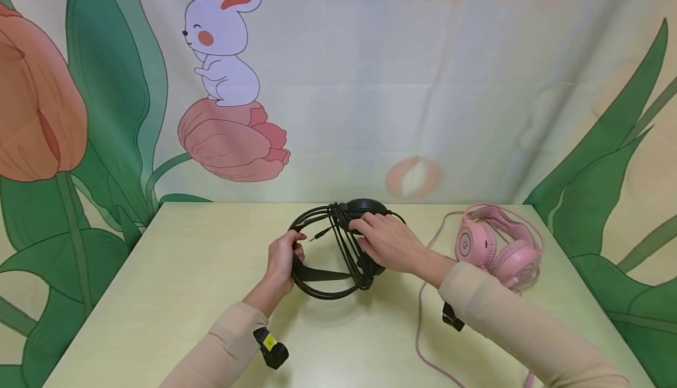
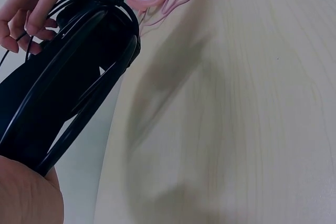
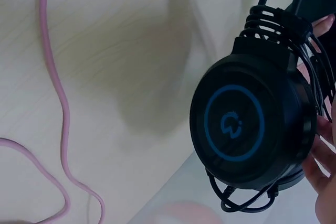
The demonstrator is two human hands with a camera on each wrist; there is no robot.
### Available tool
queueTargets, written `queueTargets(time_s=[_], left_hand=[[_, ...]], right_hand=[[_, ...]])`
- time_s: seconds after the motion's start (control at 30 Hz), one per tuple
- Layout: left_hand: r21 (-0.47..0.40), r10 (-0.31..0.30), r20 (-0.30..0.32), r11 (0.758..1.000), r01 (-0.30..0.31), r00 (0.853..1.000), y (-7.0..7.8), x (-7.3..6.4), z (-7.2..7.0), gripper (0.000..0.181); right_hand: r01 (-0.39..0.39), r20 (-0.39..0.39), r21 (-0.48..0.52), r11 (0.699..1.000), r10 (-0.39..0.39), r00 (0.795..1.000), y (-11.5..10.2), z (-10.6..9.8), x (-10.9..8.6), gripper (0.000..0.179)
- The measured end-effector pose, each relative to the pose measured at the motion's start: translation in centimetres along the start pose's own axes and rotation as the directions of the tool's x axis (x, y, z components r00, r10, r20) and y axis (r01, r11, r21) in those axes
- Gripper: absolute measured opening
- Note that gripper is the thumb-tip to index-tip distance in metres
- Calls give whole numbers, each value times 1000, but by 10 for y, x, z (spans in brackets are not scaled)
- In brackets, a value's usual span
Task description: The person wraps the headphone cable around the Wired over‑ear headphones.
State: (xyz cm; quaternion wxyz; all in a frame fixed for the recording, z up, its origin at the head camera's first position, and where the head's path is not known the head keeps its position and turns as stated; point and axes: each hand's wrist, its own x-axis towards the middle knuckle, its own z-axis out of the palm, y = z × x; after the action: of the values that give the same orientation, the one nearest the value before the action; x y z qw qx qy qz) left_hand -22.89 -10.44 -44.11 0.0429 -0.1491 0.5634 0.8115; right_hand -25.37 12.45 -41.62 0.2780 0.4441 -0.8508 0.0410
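A pair of black headphones point(image 3: 236, 121), its cable wound around it, is held up over the table; shadows fall below it in both wrist views. My left hand point(image 1: 280, 261) grips the headband point(image 1: 321, 274) on its left side. On the right, my right hand point(image 1: 391, 241) reaches over the ear cups, its fingers pinching the wound black cable point(image 1: 346, 247). A small plug point(image 1: 319, 234) at a loose cable end pokes out inside the headband loop. One ear cup bears a blue ring and logo in the right wrist view. Part of the cable is hidden behind my right fingers.
Pink headphones point(image 1: 497, 247) lie at the table's right, beside my right forearm. Their pink cable point(image 1: 420, 317) trails toward the front edge, passing under that arm. A printed curtain point(image 1: 338, 94) with a rabbit and tulips hangs behind the pale wooden table point(image 1: 158, 294).
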Motion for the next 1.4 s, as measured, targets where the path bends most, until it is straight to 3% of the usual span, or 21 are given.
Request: queueTargets(time_s=[0.33,0.5,0.63,0.8,1.0,1.17,1.4], left_hand=[[3,-6,4,1000,6,1000,-1,-2,0,9],[43,22,2,999,-22,1000,-1,-2,-1,9],[77,47,-16,996,-46,999,-1,-2,-2,11],[76,41,-30,996,-39,999,1,-1,-2,10],[70,37,-28,997,-35,999,5,1,-3,11],[67,39,-21,997,-37,999,8,2,-4,10],[35,29,-35,999,-28,999,12,4,-8,11]], right_hand=[[27,25,122,992,-30,999,3,-3,-2,21],[2,52,137,991,-10,999,2,-2,-2,25],[-2,18,138,990,0,1000,0,-1,-2,21],[34,-70,89,995,-28,997,-1,2,1,8],[112,-128,-42,993,-117,985,-4,7,6,5],[169,-92,-121,978,-180,979,-8,10,5,12],[183,-14,-115,976,-186,982,-7,10,-3,30]])
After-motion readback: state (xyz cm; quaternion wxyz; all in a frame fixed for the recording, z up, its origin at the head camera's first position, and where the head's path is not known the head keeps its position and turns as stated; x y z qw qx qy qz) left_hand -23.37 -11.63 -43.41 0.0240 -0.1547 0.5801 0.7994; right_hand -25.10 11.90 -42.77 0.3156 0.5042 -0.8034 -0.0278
